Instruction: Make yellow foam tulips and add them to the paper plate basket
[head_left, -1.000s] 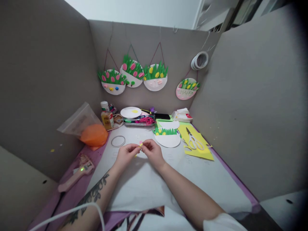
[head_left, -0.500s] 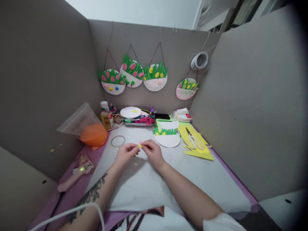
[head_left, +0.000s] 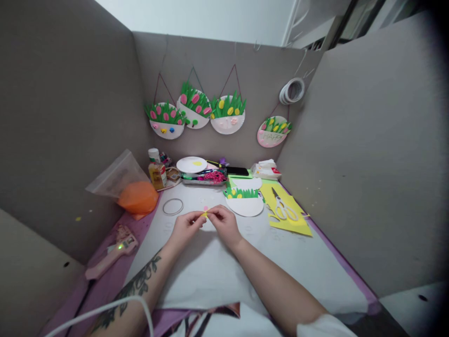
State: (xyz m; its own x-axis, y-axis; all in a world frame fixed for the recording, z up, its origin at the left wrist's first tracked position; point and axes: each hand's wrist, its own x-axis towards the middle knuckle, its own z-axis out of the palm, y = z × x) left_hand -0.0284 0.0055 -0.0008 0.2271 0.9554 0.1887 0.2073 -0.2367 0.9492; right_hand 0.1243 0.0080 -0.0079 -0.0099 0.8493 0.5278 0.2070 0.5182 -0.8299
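Yellow, tiny, mostly hidden — the piece sits pinched in left fingers and right fingers.

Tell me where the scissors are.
In the head view's right half, the scissors lie on the yellow paper, right of both the green-fringed plate and the right hand.

Yellow piece now shows less; yellow speck below left hand out of sight.

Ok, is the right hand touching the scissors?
Apart. The head view shows it: a strip of white table cover lies between the right hand and the scissors, which rest on the yellow sheet.
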